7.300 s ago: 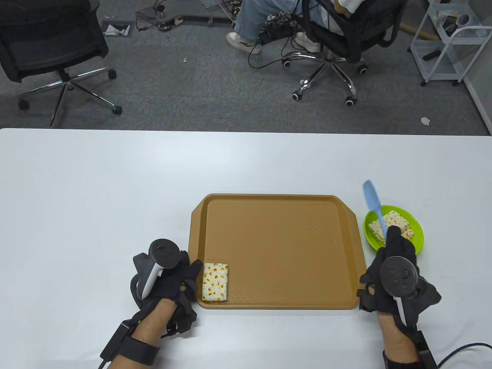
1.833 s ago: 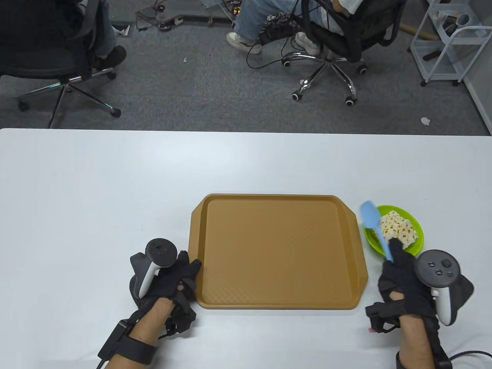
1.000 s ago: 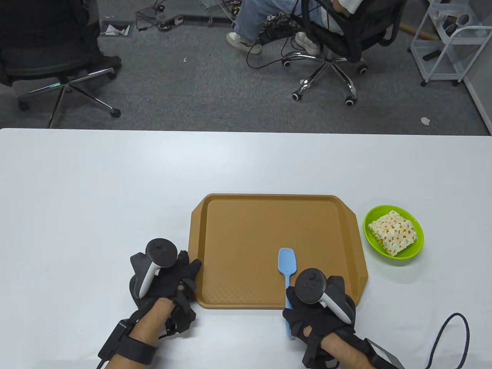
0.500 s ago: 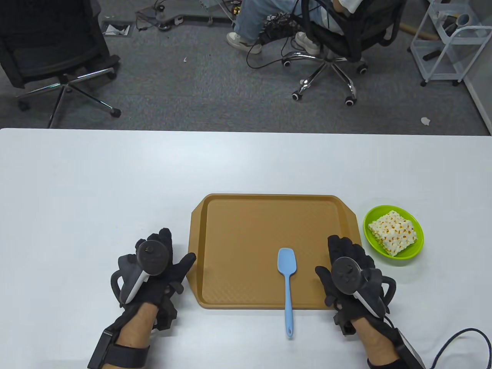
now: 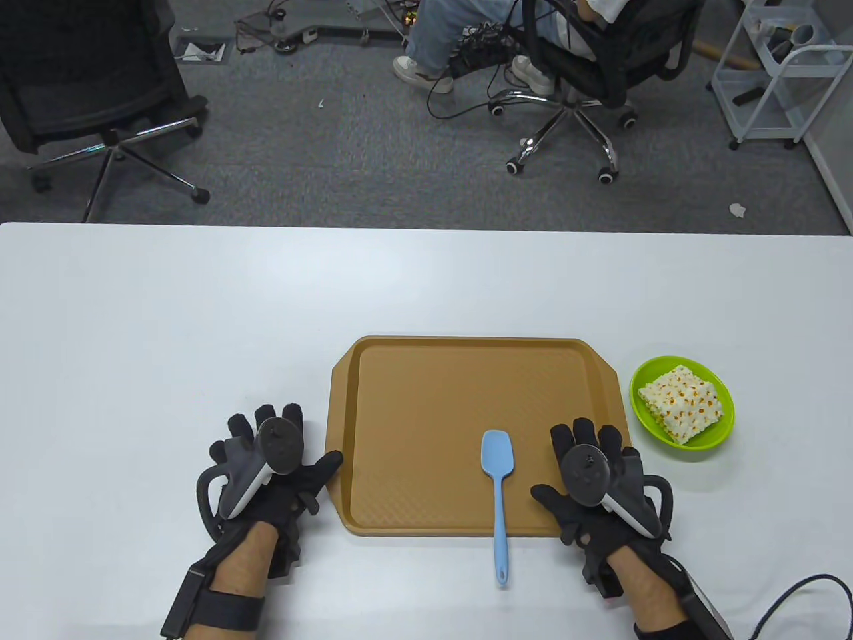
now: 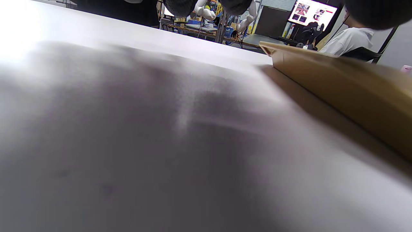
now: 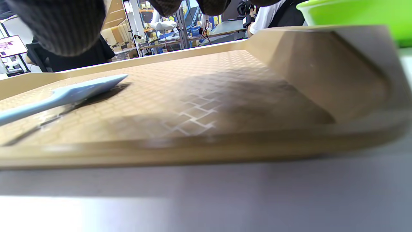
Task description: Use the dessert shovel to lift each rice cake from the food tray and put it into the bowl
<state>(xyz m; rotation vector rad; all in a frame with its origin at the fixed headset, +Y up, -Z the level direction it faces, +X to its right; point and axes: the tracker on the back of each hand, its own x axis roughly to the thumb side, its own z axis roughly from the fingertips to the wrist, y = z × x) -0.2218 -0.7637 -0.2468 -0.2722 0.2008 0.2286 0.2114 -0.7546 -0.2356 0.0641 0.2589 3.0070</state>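
The brown food tray [image 5: 426, 373] holds no rice cakes. Stacked rice cakes [image 5: 681, 402] fill the green bowl [image 5: 716, 437] to the tray's right. The light-blue dessert shovel [image 5: 498, 480] lies free, its blade on the tray and its handle over the near rim onto the table; it also shows in the right wrist view [image 7: 64, 95]. My left hand [image 5: 266, 460] lies flat on the table left of the tray, fingers straight. My right hand [image 5: 596, 467] rests flat over the tray's near right corner, fingers spread, holding nothing.
The white table [image 5: 200, 320] stretches wide to the left and back. Beyond its far edge stand office chairs [image 5: 86, 87], a seated person [image 5: 480, 40] and a white wire cart [image 5: 780, 73]. A cable [image 5: 793, 593] trails from my right wrist.
The last rice cake went from the tray into the bowl. My right hand laid the shovel on the tray and let go; both hands opened and now rest flat, drawn slightly nearer.
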